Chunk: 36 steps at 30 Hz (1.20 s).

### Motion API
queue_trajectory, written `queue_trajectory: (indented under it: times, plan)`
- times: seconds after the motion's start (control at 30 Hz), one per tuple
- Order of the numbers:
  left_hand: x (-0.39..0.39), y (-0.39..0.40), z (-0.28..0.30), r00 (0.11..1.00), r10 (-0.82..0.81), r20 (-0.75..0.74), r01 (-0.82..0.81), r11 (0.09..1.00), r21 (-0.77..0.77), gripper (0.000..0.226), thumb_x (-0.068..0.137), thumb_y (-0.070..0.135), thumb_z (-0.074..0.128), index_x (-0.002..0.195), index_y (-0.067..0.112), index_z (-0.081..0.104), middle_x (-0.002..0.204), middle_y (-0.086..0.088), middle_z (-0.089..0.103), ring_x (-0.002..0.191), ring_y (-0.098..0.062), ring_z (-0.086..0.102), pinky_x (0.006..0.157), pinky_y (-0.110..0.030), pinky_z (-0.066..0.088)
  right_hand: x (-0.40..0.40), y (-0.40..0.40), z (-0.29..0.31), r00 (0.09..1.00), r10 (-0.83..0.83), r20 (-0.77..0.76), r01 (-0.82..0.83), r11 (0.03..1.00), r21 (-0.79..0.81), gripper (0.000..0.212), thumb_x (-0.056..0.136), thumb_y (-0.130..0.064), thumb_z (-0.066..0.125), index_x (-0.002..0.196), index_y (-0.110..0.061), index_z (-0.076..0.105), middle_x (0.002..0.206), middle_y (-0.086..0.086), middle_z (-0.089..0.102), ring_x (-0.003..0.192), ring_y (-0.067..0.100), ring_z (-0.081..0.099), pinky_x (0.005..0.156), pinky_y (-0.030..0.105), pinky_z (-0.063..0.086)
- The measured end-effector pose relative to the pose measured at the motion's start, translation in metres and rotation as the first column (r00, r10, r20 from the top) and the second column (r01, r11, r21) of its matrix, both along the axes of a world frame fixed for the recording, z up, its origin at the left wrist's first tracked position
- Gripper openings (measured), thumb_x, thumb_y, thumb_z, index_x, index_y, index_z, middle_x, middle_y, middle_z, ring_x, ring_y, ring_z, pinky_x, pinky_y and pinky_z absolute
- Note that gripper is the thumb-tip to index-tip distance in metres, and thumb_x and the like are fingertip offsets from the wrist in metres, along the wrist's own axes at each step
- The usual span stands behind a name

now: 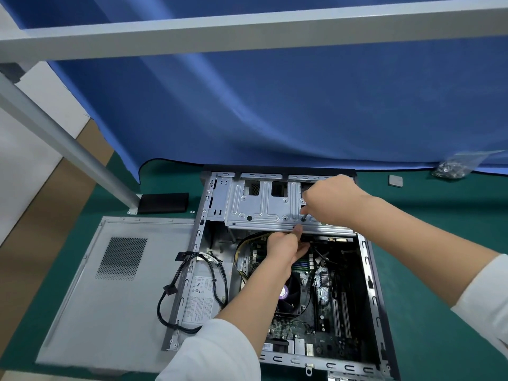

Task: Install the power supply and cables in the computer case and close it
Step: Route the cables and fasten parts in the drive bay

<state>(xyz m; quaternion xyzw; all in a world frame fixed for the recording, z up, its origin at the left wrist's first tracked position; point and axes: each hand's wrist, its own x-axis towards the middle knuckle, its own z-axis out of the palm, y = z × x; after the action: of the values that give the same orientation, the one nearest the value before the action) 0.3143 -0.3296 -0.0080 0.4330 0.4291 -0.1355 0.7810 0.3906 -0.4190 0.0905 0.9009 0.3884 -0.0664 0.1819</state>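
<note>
The open computer case [369, 281] lies flat on the green mat, motherboard and fan showing. The grey power supply [199, 296] sits in its left side, and its black cables [166, 294] loop out over the case wall. My left hand [286, 247] reaches in under the silver drive cage [261, 207], thumb on the cage's front edge and fingers beneath it. My right hand [332, 199] hovers over the cage's right part and grips a thin dark screwdriver [304, 215], whose tip touches the cage top. The handle is hidden in the fist.
The grey side panel [110, 292] lies flat left of the case. A black box [163, 203] and a frame leg [68, 144] stand at the back left. A bag of screws [453, 169] and a small grey square [395, 180] lie at the back right below the blue cloth.
</note>
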Motion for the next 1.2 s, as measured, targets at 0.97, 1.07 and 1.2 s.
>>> queue_trajectory:
  times: [0.97,1.07,1.2]
  plan:
    - [0.005,0.001,0.006,0.998,-0.003,-0.061,0.005,1.000,0.027,0.009,0.090,0.009,0.064,0.091,0.004,0.056,0.113,-0.019,0.061,0.102,-0.033,0.063,0.062,-0.028,0.058,0.004,0.005,0.004,0.998,-0.007,-0.061,0.005,1.000,-0.029,0.021,0.093,-0.017,0.047,0.113,-0.012,0.045,0.102,0.000,0.063,0.085,0.027,0.060,0.045,0.027,0.021]
    - [0.006,0.000,0.005,0.998,0.005,-0.057,-0.003,1.000,0.030,0.009,0.090,0.008,0.062,0.094,0.004,0.056,0.111,-0.018,0.061,0.105,-0.034,0.062,0.063,-0.029,0.057,0.000,0.008,0.005,0.999,0.033,0.020,-0.031,0.998,-0.062,0.016,0.098,-0.030,0.044,0.091,-0.018,0.053,0.101,-0.002,0.065,0.082,0.025,0.061,0.048,0.026,0.022]
    - [0.006,-0.001,0.005,0.999,0.007,-0.048,-0.006,0.999,0.039,0.011,0.091,0.008,0.062,0.098,0.002,0.056,0.115,-0.019,0.060,0.109,-0.035,0.059,0.060,-0.028,0.057,0.003,0.009,0.006,0.999,-0.024,-0.035,0.020,0.996,-0.087,0.029,0.100,-0.034,0.042,0.077,-0.017,0.047,0.102,-0.001,0.065,0.076,0.024,0.054,0.053,0.027,0.029]
